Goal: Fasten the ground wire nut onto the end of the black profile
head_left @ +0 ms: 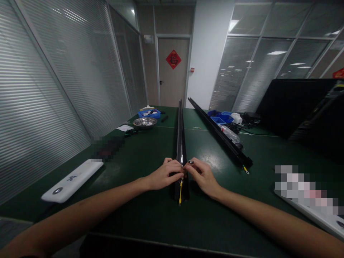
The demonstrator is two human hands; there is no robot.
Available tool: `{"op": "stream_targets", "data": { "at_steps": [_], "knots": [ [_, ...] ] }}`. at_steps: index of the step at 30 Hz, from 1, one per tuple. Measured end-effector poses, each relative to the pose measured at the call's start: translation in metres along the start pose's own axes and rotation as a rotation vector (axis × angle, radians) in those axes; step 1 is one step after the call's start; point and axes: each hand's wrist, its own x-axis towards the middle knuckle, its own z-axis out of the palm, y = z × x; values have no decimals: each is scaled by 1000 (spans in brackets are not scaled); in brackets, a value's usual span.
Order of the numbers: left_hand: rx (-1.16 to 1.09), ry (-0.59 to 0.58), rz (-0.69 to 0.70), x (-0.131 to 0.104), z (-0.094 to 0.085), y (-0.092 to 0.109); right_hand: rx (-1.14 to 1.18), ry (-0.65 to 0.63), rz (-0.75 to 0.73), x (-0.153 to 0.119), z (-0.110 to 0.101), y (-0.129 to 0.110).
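Observation:
A long black channel-shaped rail (180,132) runs away from me along the table. My left hand (166,175) is closed over the rail's near end, its thumb and fingers close to the root of a short yellow wire (180,191) with a ring terminal. From the right, the fingertips of my right hand (203,178) meet the left ones over the rail in a pinch. A small shiny round piece (190,162) shows at the right index finger. What lies between the right fingertips is hidden.
A second black rail (220,134) lies slanted on the right, also with a yellow wire (245,170). Blue bins (225,117), a plastic-wrapped item (229,134), a metal bowl (145,123) and a blue basket (149,114) stand farther back. White devices (73,180) flank both sides.

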Motion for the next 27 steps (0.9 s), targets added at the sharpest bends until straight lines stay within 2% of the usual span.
{"op": "stream_targets", "data": {
  "at_steps": [6, 16, 27],
  "knots": [
    [2, 17, -5, 1, 1, 1, -26, -14, -28, 1, -1, -3],
    [1, 18, 7, 0, 2, -1, 15, -10, 22, -1, 1, 1],
    [-11, 4, -5, 0, 0, 1, -10, -24, -19, 1, -2, -4]
  ]
}}
